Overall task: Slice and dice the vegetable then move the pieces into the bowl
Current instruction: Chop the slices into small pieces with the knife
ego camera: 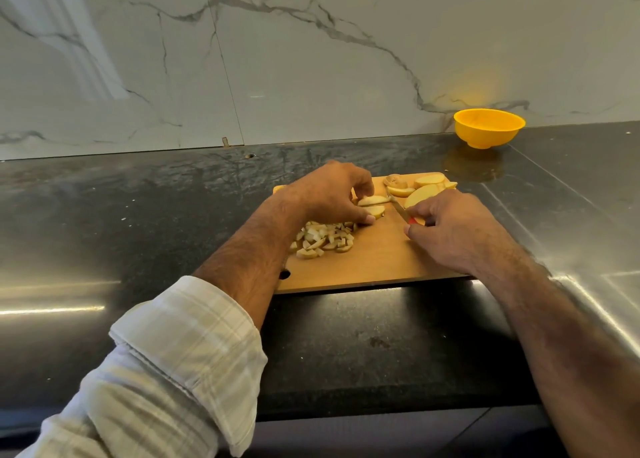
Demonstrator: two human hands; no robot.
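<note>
Slices [373, 205] on board [374, 263], pinched by left hand [329, 194]. Dice [322, 239] heaped just beside. Right hand [446, 229] grips knife [398, 209]. More slices [424, 187] at board's far corner. Bowl [489, 128] well apart on surface [138, 215].

Just one view here, a head-worn wide-angle looking forward and down from the person's side of the dark countertop [138, 215]. It's close over the wooden cutting board [374, 263], with the marble backsplash [277, 59] filling the top and bending a bit at the edges.
</note>
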